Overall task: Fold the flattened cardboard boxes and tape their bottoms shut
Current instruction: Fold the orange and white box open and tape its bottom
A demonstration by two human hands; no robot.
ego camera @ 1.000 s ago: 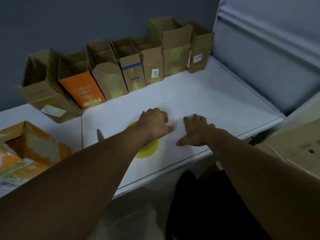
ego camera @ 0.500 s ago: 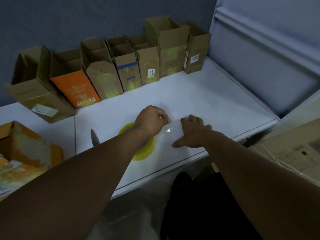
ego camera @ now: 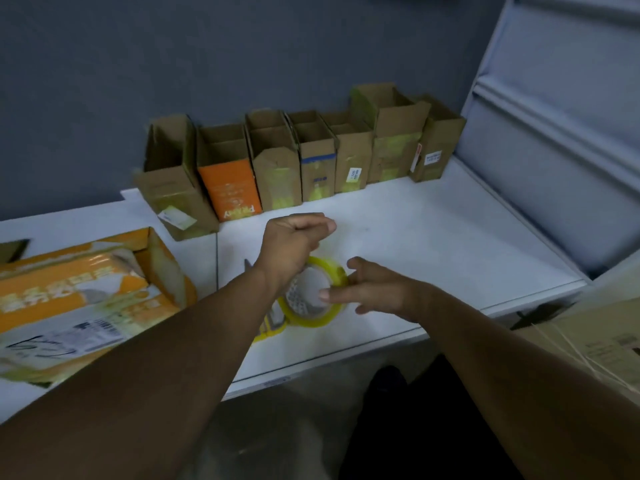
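A yellow tape roll (ego camera: 320,311) is tilted up off the white table (ego camera: 433,237) near its front edge. My right hand (ego camera: 375,289) holds the roll, thumb across its core and fingers on the outer rim. My left hand (ego camera: 294,244) hovers just above and behind the roll with its fingers curled in a pinch; it seems to pinch the clear tape end, which hardly shows. Several folded cardboard boxes (ego camera: 394,143) stand open-topped in a row along the back wall, one of them with an orange front (ego camera: 232,188).
A large orange box (ego camera: 86,299) lies on the table at the left. A knife blade (ego camera: 248,264) pokes out beside my left wrist, with another yellow piece (ego camera: 266,332) under the roll. Flat cardboard (ego camera: 602,341) leans at the right. A grey panel rises at the back right.
Both hands lay low on the table by the roll. Now my right hand has tipped the roll up and my left hand has lifted above it. The camera has tilted upward.
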